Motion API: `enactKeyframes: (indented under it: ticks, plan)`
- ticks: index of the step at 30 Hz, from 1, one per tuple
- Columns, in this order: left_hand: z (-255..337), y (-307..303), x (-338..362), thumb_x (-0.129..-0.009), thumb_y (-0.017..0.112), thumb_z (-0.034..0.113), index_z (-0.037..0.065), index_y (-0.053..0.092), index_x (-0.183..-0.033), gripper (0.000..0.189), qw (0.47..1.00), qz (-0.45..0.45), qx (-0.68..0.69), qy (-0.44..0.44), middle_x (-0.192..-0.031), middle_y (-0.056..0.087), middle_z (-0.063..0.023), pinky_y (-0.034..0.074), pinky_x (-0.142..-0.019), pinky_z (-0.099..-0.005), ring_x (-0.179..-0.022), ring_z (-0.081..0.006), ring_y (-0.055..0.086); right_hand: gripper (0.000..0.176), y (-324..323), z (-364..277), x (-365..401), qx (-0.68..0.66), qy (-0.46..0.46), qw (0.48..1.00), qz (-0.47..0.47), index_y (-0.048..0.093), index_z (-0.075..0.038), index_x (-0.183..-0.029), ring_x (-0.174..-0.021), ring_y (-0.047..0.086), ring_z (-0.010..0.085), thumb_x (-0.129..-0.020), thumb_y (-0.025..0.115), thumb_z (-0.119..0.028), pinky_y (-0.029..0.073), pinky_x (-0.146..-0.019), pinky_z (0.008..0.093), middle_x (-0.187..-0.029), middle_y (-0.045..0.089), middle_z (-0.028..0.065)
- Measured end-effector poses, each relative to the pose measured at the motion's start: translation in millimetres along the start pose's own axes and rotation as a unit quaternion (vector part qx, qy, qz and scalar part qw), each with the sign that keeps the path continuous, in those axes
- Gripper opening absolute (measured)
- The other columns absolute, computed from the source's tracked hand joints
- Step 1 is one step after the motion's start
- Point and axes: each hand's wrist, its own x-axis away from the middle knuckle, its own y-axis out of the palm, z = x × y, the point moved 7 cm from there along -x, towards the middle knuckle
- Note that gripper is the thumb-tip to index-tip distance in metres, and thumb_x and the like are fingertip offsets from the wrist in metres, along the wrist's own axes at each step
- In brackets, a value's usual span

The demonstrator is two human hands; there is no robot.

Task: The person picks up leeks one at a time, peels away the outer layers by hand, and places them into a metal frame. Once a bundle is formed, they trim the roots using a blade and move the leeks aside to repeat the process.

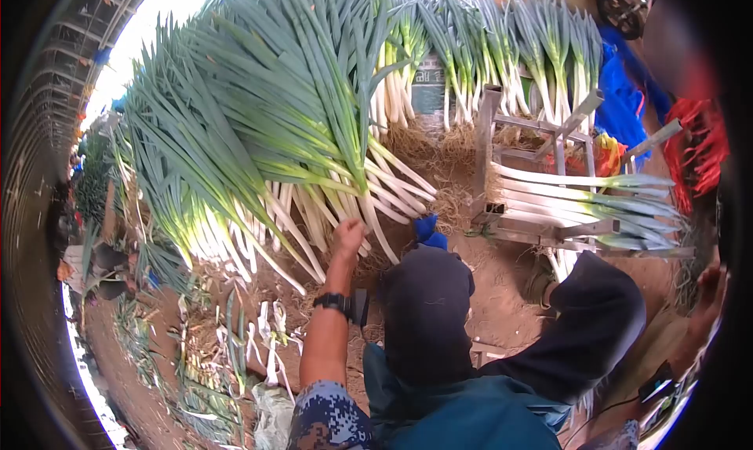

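My left hand (350, 236) is closed in a fist at the white lower stalks of a big heap of long green onions (298, 120). A green onion stalk runs into the fist from above; the fingers partly hide it. Loose white stalks lie close on both sides of the hand. My right hand (710, 284) is at the far right edge, dark and blurred, away from the heap; its fingers cannot be made out. Beside my right knee, several green onions (549, 193) lie across a metal frame (486, 148), roots to the left and leaves to the right.
Bundles of green onions (541, 46) stand along the back. Red strips (698, 148) hang at the right near a blue sheet (623, 89). Trimmed leaves and scraps (212, 364) litter the soil at the lower left, by a clear plastic bag (273, 415). A wheel (620, 12) shows at the upper right.
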Motion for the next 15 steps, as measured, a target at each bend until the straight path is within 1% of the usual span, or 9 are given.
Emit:
enactKeyframes:
  ticks: [1,4,7,8,10,11,12,13,15]
  plan:
    - [3,1,-17,-0.088,0.068,0.017,-0.005,0.065,-0.116,0.036,0.998,0.026,-0.049,0.020,-0.094,0.068,-0.0068,0.050,-0.068,-0.0281,-0.077,-0.0141,0.062,0.028,30,-17,1,-0.018,-0.015,0.999,-0.041,0.059,-0.003,-0.100,-0.069,0.049,0.0100,-0.104,0.051,-0.030,0.041,-0.063,0.0239,-0.078,0.053,0.0030]
    - [-2,25,-60,-0.086,0.071,0.019,-0.005,0.065,-0.117,0.040,0.998,-0.042,-0.045,0.023,-0.094,0.068,-0.0062,0.048,-0.067,-0.0278,-0.076,-0.0148,0.061,0.027,116,-37,31,-0.060,-0.017,0.984,-0.169,0.058,-0.001,-0.105,-0.069,0.050,0.0106,-0.104,0.051,-0.027,0.042,-0.064,0.0244,-0.078,0.054,0.0043]
    - [-10,45,-74,-0.084,0.073,0.020,-0.003,0.066,-0.113,0.038,0.991,-0.094,-0.090,0.041,-0.089,0.068,-0.0049,0.047,-0.066,-0.0279,-0.075,-0.0143,0.060,0.026,193,-20,78,-0.042,0.021,0.963,-0.265,0.057,0.000,-0.107,-0.069,0.051,0.0113,-0.104,0.051,-0.025,0.042,-0.064,0.0245,-0.079,0.055,0.0056]
    - [-19,43,-77,-0.085,0.072,0.020,-0.003,0.066,-0.110,0.035,0.992,-0.079,-0.086,0.038,-0.089,0.067,-0.0053,0.048,-0.067,-0.0295,-0.074,-0.0154,0.061,0.027,216,-11,93,-0.022,0.028,0.957,-0.287,0.057,0.001,-0.107,-0.069,0.051,0.0116,-0.104,0.052,-0.025,0.042,-0.064,0.0242,-0.080,0.055,0.0060]
    - [-18,39,-80,-0.085,0.071,0.019,-0.003,0.065,-0.105,0.030,0.995,-0.052,-0.080,0.040,-0.088,0.067,-0.0060,0.049,-0.069,-0.0327,-0.074,-0.0176,0.062,0.037,244,15,111,-0.008,0.069,0.936,-0.345,0.059,0.003,-0.109,-0.074,0.055,0.0132,-0.093,0.065,-0.030,0.045,-0.069,0.0262,-0.088,0.060,0.0056]
    - [-11,42,-71,-0.088,0.068,0.016,0.002,0.063,-0.100,0.019,0.993,-0.062,0.084,0.053,-0.079,0.063,-0.0033,0.047,-0.061,-0.0271,-0.068,-0.0127,0.058,0.044,252,28,120,0.003,0.093,0.923,-0.374,0.060,0.004,-0.110,-0.077,0.057,0.0140,-0.088,0.072,-0.033,0.047,-0.072,0.0272,-0.092,0.062,0.0055]
    - [0,41,-62,-0.092,0.066,0.016,0.003,0.062,-0.102,0.017,0.984,-0.085,0.151,0.030,-0.079,0.062,-0.0031,0.048,-0.061,-0.0268,-0.067,-0.0126,0.058,0.052,259,37,126,0.012,0.107,0.910,-0.400,0.061,0.005,-0.111,-0.080,0.059,0.0148,-0.082,0.078,-0.036,0.049,-0.074,0.0282,-0.095,0.064,0.0053]
    - [12,36,-54,-0.095,0.063,0.016,0.004,0.061,-0.103,0.014,0.970,-0.102,0.219,0.010,-0.078,0.060,-0.0029,0.048,-0.060,-0.0265,-0.067,-0.0125,0.058,0.032,256,60,124,0.123,0.115,0.893,-0.417,0.063,0.003,-0.107,-0.080,0.059,0.0142,-0.088,0.076,-0.020,0.049,-0.074,0.0278,-0.092,0.065,0.0042]
    - [50,20,-32,-0.102,0.056,0.021,0.003,0.059,-0.117,0.023,0.953,-0.126,0.274,0.030,-0.080,0.058,-0.0021,0.046,-0.057,-0.0270,-0.063,-0.0112,0.054,0.015,279,40,129,0.117,0.054,0.887,-0.444,0.064,0.002,-0.102,-0.077,0.059,0.0131,-0.090,0.069,-0.005,0.049,-0.073,0.0276,-0.086,0.065,0.0047]
